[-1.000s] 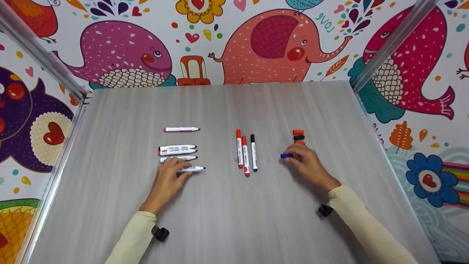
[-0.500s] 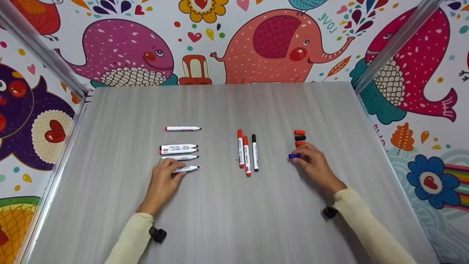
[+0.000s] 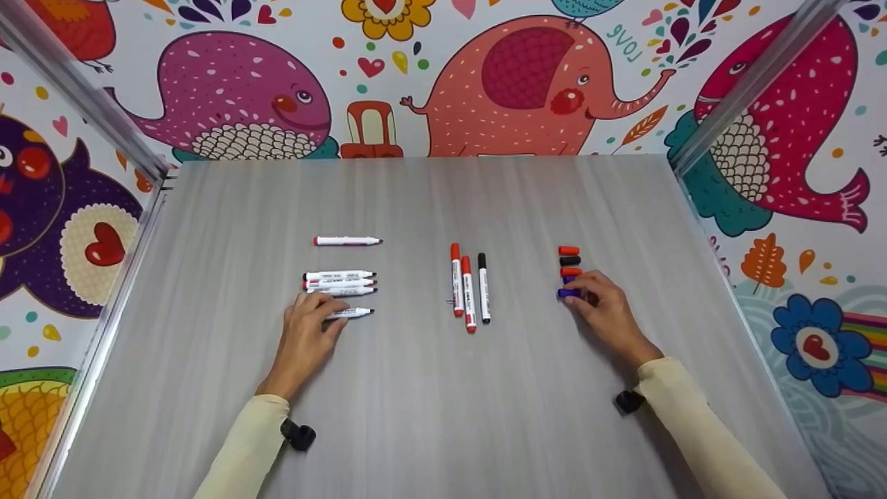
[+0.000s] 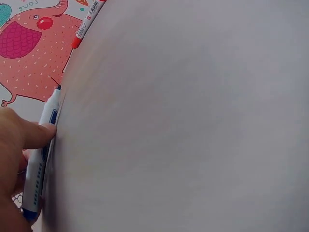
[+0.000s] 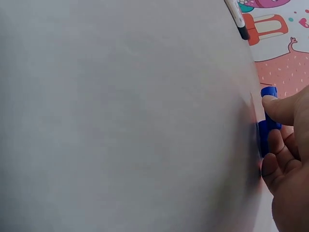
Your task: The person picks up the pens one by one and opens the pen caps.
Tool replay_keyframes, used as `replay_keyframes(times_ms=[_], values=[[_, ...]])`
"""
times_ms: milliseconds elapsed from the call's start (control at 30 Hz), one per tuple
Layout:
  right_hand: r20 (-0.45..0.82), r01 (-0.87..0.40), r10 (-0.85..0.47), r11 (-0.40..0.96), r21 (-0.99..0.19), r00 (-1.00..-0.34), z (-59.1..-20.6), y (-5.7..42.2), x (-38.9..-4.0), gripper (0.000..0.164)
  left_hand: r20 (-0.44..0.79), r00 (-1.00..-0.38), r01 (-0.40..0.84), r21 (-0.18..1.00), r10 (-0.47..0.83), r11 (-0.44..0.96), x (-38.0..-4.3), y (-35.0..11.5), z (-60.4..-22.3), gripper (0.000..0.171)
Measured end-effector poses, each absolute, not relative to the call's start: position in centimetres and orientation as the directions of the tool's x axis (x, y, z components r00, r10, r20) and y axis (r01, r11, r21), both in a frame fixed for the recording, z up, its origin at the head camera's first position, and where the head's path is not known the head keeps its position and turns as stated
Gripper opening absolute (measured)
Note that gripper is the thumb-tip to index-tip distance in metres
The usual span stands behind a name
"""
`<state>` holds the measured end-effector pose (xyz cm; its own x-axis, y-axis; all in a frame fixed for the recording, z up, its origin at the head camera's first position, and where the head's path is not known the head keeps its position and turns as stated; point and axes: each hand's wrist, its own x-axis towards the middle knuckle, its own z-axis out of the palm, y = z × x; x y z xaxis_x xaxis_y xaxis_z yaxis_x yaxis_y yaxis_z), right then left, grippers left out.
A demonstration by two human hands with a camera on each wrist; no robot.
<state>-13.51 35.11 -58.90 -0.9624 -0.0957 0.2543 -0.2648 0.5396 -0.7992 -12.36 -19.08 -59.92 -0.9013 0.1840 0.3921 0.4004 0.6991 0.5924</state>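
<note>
My left hand [image 3: 308, 337] pinches an uncapped white marker [image 4: 42, 154] with a blue end, its tip pointing right, just below a group of uncapped markers [image 3: 339, 283] laid side by side. Between my right thumb and fingers is a blue marker cap [image 5: 270, 108]; the right hand [image 3: 606, 310] holds it at the near end of a column of caps. A second blue cap [image 5: 263, 140] lies right beside it. Above these sit a red cap [image 3: 571, 272], a black cap [image 3: 569, 261] and another red cap [image 3: 569, 250].
Two red-capped markers [image 3: 457, 281] and a black-capped marker [image 3: 484, 291] lie upright in the middle of the grey table [image 3: 416, 402]. One uncapped marker [image 3: 346, 241] lies apart at the upper left. Patterned walls with metal posts [image 3: 748, 90] border the table.
My right hand has carried the blue cap rightward to the column of caps. The left hand has drawn its marker left and slightly up toward the other uncapped markers.
</note>
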Motion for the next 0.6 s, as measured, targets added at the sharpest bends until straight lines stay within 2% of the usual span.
replay_keyframes(times_ms=[600], values=[[0.363,-0.306,-0.015,0.571,-0.762,-0.932,-58.66,34.86,-13.64,0.023,0.42,-0.889,0.402,0.531,0.181,0.746,-12.92,-18.47,-59.57,0.023]])
